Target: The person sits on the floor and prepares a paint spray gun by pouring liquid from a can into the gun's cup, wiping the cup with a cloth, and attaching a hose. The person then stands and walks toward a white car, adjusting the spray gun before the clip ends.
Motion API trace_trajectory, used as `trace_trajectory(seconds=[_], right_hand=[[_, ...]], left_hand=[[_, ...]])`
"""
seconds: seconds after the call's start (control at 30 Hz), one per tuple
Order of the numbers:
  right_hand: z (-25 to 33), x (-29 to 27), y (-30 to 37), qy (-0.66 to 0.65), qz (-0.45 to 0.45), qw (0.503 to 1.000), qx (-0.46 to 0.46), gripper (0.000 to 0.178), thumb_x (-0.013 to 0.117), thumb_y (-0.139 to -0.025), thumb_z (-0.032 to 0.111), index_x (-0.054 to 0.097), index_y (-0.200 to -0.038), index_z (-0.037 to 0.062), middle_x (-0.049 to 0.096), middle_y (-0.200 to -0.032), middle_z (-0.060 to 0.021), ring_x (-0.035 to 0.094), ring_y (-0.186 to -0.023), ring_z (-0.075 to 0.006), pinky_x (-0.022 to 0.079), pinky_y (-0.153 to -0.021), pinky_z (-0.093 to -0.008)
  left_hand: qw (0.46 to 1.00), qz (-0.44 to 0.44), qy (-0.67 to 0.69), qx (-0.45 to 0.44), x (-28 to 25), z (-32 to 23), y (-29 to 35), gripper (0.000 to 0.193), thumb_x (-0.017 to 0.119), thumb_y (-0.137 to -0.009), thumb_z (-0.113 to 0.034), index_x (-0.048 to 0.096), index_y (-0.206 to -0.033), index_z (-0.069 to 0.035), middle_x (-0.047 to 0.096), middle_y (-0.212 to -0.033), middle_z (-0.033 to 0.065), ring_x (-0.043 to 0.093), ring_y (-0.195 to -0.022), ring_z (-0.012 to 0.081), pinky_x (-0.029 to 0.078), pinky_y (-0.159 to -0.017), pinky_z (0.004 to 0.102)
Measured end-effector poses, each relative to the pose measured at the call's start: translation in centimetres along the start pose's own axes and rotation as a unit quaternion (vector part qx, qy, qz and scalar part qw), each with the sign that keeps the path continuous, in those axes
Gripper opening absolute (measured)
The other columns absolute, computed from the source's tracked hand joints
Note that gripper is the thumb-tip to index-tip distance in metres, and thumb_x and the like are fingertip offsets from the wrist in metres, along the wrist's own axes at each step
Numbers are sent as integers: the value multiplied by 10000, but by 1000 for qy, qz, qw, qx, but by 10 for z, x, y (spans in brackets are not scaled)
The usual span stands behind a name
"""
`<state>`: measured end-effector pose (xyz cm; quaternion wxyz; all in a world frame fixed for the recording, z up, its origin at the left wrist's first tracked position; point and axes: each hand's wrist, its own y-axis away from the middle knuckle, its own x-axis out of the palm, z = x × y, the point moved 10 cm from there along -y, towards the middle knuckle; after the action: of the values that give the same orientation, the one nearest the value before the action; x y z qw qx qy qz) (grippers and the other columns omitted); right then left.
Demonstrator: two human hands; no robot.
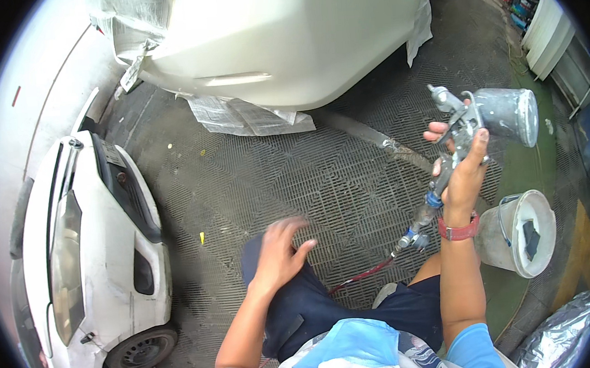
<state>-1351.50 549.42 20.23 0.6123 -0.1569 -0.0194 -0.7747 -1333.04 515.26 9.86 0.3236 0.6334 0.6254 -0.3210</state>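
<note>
My right hand [463, 169], with a red band at the wrist, grips a metal paint spray gun [465, 121]. The gun's round grey cup [509, 116] points off to the right, and its nozzle is toward the upper left. Below the handle a blue-ringed fitting [418, 227] joins a red hose [366, 273] that runs down toward my legs. My left hand [280, 252] hovers over my left knee, fingers spread and holding nothing. In front stands a cream-white car body panel [285, 41], its lower edge masked with newspaper [246, 115].
A white car [94, 253] stands at the left. To my right sits a whitish bucket [504, 238] with a dark piece inside. Silver foil [559, 336] lies at the lower right. Dark grated mats [287, 164] cover the floor, and a white cabinet [558, 35] stands far right.
</note>
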Motion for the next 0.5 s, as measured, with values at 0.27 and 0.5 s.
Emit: trace_trajectory(seconds=[0.27,0.5], right_hand=[[-64,42,63,-40,196,980,9,705,371,-1177,547,476,-1666,51,755,-1054,-78,695,-842,-89,504,-548,-208],[-79,70,94,-68,328,941,57,587,435,-1191,418,512,-1644,52,802,-1044,-113,751,-848,-160,578,-736,-303]], left_hand=[[977,-60,-186,-84,-10,-9,144,648,787,-940,-484,656,-1471,-134,362,-1725,280,246,-1622,541,208,-1302,674],[962,-126,-166,-177,-11,18,168,453,733,-950,-396,715,-1304,-115,418,-1695,258,285,-1611,522,230,-1298,653]])
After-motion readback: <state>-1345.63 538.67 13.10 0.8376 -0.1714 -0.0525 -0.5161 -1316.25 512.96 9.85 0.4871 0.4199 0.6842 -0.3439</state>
